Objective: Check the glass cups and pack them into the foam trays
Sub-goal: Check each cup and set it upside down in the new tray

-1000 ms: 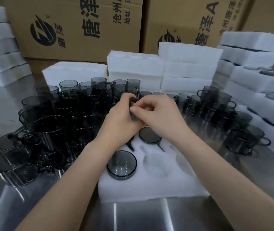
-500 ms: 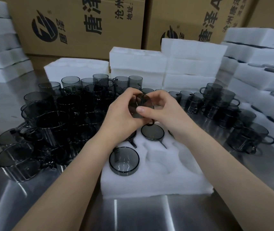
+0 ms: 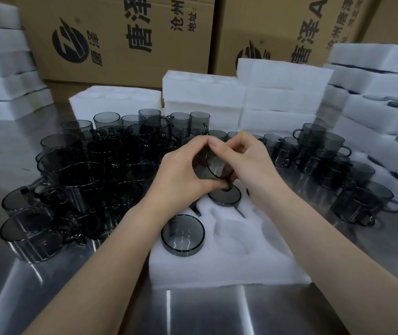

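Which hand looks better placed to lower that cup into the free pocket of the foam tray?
Probably the left hand: its fingers wrap round the glass cup, while the right hand only pinches its rim. The empty pocket of the foam tray lies just below both.

Both bare forearms come in from the near edge of the counter (image 3: 48, 286) and converge toward its middle. The left hand (image 3: 179, 175) curls round a glass cup (image 3: 214, 166) from the left, back of the hand up. The right hand (image 3: 248, 163) closes on it from the right, fingers curled at the rim. The two hands' fingertips meet on top of the cup.
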`<move>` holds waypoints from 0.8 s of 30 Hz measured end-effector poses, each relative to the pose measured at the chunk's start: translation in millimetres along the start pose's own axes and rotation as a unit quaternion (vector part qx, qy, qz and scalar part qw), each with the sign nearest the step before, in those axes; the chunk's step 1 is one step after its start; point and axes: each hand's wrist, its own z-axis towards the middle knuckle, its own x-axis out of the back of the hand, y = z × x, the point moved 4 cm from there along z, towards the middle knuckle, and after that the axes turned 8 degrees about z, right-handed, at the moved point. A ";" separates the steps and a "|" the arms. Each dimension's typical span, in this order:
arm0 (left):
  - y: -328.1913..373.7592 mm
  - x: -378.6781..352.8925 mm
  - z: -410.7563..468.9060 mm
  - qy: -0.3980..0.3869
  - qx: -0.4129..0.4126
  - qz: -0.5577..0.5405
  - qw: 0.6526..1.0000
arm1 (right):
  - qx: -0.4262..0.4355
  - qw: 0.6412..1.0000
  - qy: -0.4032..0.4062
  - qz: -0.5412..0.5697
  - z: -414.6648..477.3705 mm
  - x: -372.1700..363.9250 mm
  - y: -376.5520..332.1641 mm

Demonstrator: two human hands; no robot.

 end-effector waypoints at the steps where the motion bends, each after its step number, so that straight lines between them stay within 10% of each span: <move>1: -0.2 0.1 0.0 -0.001 0.000 -0.004 1.000 | -0.014 1.000 -0.004 0.023 0.1 0.6 0.6; 13: -4.9 7.0 -0.2 0.075 0.044 -0.076 0.993 | -0.097 0.941 -0.166 0.278 3.6 0.5 3.8; 24: 1.2 5.4 -1.1 0.047 0.016 -0.026 0.998 | 0.026 0.995 -0.080 0.052 -5.7 -3.5 2.4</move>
